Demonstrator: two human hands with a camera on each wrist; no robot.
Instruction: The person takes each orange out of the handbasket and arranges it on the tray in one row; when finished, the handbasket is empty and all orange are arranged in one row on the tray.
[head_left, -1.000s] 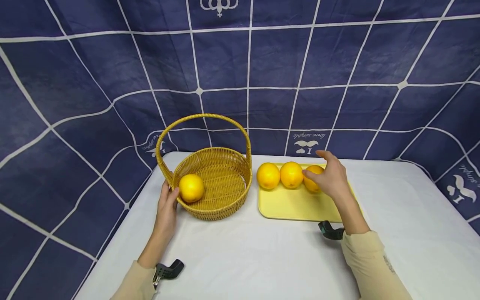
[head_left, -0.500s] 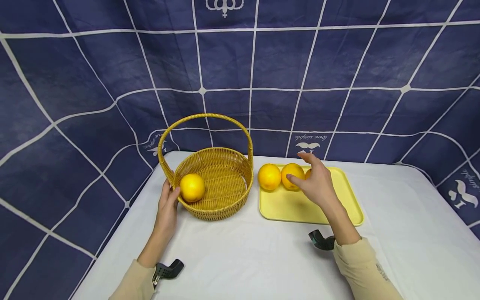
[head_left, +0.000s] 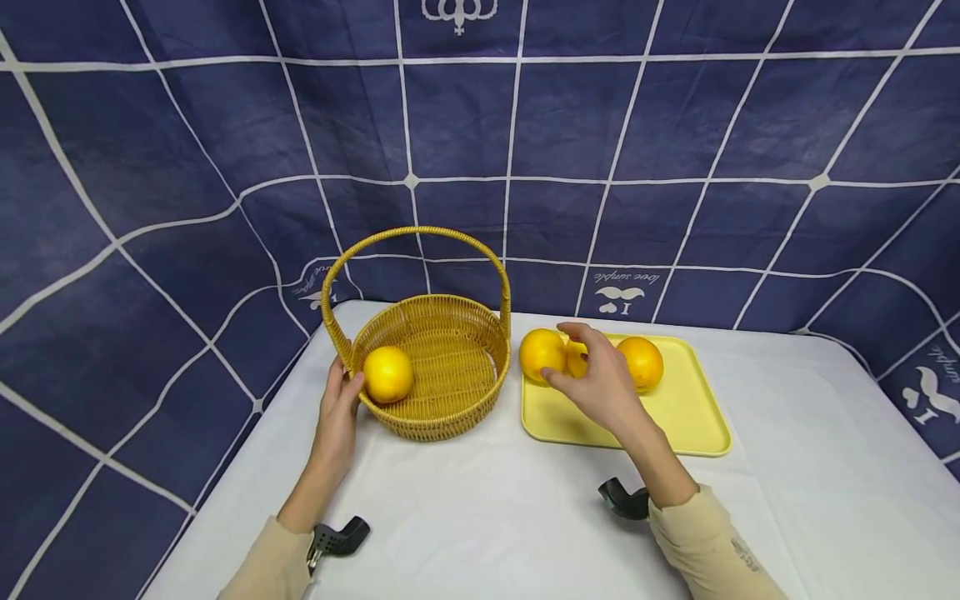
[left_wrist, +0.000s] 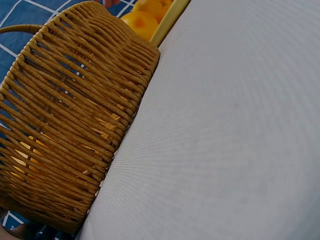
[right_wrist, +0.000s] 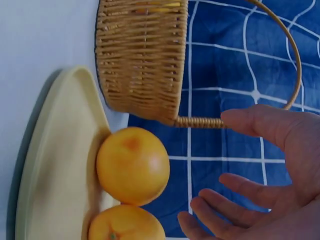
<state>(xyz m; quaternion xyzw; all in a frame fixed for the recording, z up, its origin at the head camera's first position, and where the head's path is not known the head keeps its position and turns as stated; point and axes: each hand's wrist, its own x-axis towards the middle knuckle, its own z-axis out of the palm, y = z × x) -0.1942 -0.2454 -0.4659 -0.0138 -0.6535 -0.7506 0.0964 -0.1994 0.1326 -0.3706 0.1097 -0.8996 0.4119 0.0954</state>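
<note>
A wicker basket (head_left: 457, 367) with a tall hoop handle stands on the left, with one orange (head_left: 387, 374) inside against its left wall. My left hand (head_left: 335, 425) holds the basket's left rim by the handle's foot, thumb on the rim. On the yellow tray (head_left: 600, 422) three oranges lie in a row along the back. My right hand (head_left: 597, 379) hovers over the row, thumb and fingers spread, holding nothing. It partly covers the middle orange (head_left: 576, 358); the left orange (head_left: 542, 356) is near the thumb, and the right orange (head_left: 642, 363) sits behind the hand. In the right wrist view the fingers are apart from the fruit.
A white cloth (head_left: 480, 517) covers the table. Behind it and at the sides hangs a dark blue curtain (head_left: 562, 117) with white grid lines. The basket's tall handle (head_left: 416, 229) rises in front of the curtain. The basket and tray stand close together.
My right hand has moved left along the row, from the right orange to above the middle and left ones. The left hand keeps its hold on the basket. The view has shifted slightly.
</note>
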